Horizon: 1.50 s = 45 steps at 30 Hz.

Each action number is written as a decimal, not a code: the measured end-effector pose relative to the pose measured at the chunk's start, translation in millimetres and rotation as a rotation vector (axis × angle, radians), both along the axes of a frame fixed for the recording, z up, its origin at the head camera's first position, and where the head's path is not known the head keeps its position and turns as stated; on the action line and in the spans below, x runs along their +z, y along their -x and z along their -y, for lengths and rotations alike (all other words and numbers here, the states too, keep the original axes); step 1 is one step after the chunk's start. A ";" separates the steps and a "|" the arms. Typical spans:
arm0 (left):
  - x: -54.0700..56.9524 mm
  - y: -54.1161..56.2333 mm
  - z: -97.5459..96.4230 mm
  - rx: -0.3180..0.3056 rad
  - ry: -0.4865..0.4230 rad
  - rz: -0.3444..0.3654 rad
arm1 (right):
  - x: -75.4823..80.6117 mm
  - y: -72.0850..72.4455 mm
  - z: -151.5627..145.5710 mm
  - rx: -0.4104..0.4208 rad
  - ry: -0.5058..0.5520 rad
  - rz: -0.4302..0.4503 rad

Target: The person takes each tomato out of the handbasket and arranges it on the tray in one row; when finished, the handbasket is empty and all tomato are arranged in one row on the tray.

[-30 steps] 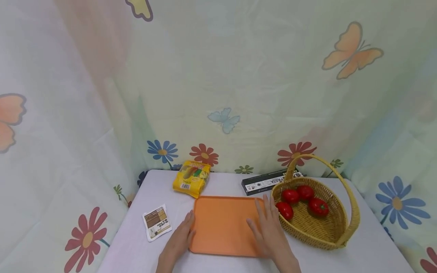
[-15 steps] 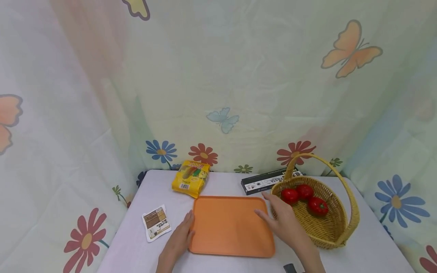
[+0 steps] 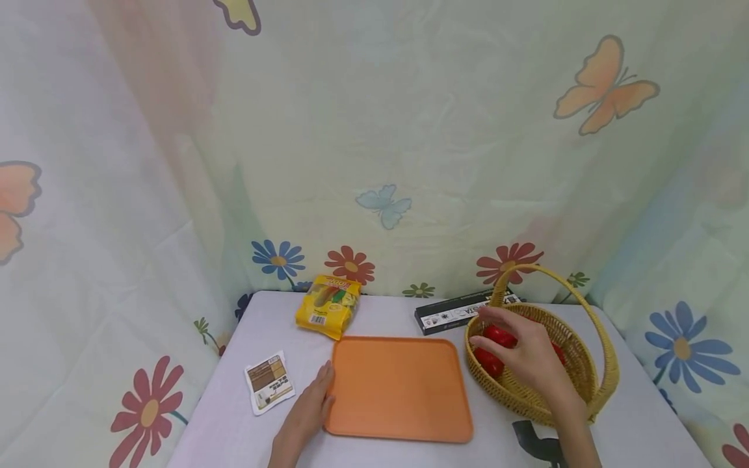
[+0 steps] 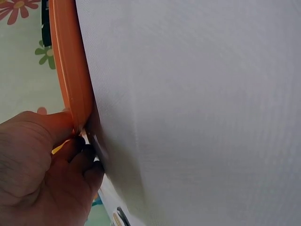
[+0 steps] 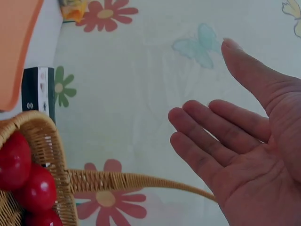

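Observation:
My left hand [image 3: 310,403] lies along the left edge of an orange tray [image 3: 400,390]; in the left wrist view its thumb touches the tray's rim, with the other fingers loosely bent beside it at the white cloth. My right hand [image 3: 526,351] is raised over the near-left side of a wicker basket [image 3: 526,403], thumb and fingers spread apart, nothing held. Shiny red tomatoes [image 5: 35,188] lie in the basket, partly hidden by this hand in the head view. In the right wrist view the palm and relaxed fingers show plainly.
A yellow packet [image 3: 329,305] stands behind the tray's left corner. A black pasta box [image 3: 445,315] lies at the back, beside the basket. Left of the tray is a small white and brown sachet [image 3: 270,382]. The basket's tall handle [image 3: 608,364] arches up on the right.
My right hand has left the tray's right side and moved right, over the basket. My left hand stays at the tray's left edge. The tray has not visibly moved.

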State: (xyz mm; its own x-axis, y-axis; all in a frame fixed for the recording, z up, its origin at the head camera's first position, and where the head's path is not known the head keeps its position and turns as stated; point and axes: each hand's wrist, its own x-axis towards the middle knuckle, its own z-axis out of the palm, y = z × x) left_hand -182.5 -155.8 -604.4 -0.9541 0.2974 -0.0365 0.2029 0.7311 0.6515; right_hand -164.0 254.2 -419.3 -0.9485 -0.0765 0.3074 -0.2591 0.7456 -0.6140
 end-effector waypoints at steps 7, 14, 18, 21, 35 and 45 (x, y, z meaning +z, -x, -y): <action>-0.7 -0.2 0.4 -0.007 -0.007 -0.014 | 2.1 17.0 -22.0 0.018 0.043 0.029; 1.2 -0.7 -0.5 -0.002 -0.012 0.003 | -9.8 36.9 -40.6 0.047 0.109 -0.014; 4.1 -1.6 -1.7 0.004 -0.023 0.010 | -20.7 49.3 -49.8 0.049 0.145 0.038; 4.4 -2.2 -2.2 0.002 -0.033 0.007 | -29.1 56.3 -56.9 0.037 0.163 0.092; 3.8 -0.2 -2.1 0.012 -0.047 0.049 | -61.7 79.7 -80.8 0.089 0.200 0.214; 4.0 -0.4 -1.5 0.015 -0.069 0.046 | -78.3 90.4 -90.4 0.074 0.177 0.299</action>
